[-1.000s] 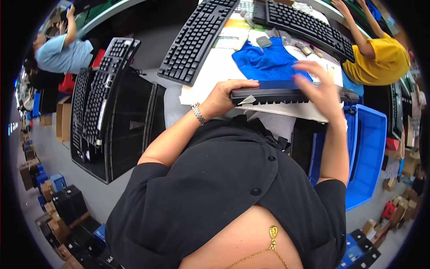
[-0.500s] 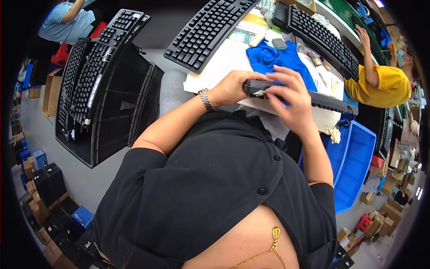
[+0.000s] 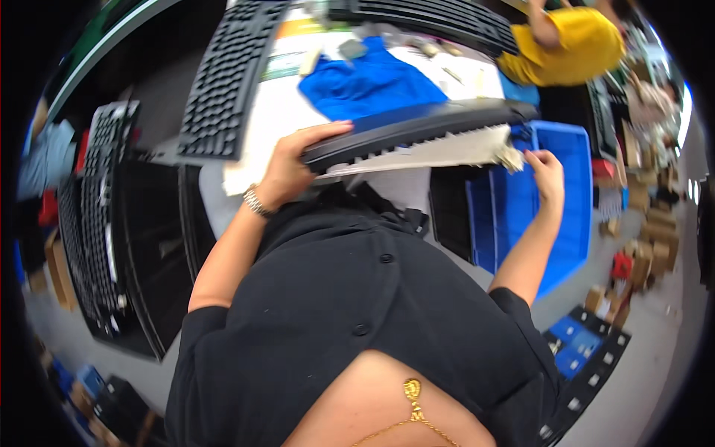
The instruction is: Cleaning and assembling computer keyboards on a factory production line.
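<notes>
A black keyboard [image 3: 417, 127] is tilted up on its long edge at the front of the table, its keys toward me. My left hand [image 3: 292, 165] grips its left end, thumb and fingers wrapped round the case. Beyond the right end, my right hand [image 3: 550, 179] is raised with fingertips pinched together, close to a crumpled off-white clump [image 3: 511, 158] at the table's corner. Whatever sits in that pinch is too small to make out. Behind the held keyboard lies a rumpled blue cloth [image 3: 365, 82], with a small grey block [image 3: 351, 49] on it.
One keyboard [image 3: 231, 82] lies on the table's left, another [image 3: 439, 18] along the back. A blue bin [image 3: 585, 201] stands below my right hand. To my left are stacked keyboards [image 3: 89, 238] and black crates [image 3: 156, 238]. A person in yellow [image 3: 573, 48] works at far right.
My right hand has left the keyboard's left end and moved right to the clump at the table corner. My left hand still holds the keyboard, now tilted up. The whole view has shifted.
</notes>
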The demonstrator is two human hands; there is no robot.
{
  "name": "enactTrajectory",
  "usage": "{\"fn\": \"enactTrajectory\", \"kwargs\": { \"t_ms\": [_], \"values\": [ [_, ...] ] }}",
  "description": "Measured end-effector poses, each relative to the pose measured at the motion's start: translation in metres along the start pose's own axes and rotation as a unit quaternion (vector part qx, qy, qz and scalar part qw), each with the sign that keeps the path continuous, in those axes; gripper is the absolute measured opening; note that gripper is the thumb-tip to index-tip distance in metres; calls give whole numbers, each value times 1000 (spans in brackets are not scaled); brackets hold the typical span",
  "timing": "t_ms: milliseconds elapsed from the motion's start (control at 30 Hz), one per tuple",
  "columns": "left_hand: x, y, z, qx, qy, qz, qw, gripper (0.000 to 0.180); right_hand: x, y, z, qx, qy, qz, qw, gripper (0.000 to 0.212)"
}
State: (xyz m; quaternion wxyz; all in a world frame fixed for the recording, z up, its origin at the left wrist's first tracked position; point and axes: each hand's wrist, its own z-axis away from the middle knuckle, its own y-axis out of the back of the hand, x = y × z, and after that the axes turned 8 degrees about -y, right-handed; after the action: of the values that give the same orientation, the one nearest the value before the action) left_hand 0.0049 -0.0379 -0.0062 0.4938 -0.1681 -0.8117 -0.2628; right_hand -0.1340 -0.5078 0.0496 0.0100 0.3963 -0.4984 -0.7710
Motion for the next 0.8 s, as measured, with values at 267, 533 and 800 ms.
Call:
{"fn": "enactTrajectory", "kwargs": {
  "t_ms": [267,533,800],
  "values": [
    [-4,-5,-4,-4,11,18,1000,58,50,-20,-28,18,-93,59,994,26],
    [0,-5,-4,10,-1,5,1000,51,16,-30,-31,260,-5,312,914,32],
    [-2,3,5,12,15,-10,1000,50,-159,-49,-27,75,295,124,945,30]
  ]
}}
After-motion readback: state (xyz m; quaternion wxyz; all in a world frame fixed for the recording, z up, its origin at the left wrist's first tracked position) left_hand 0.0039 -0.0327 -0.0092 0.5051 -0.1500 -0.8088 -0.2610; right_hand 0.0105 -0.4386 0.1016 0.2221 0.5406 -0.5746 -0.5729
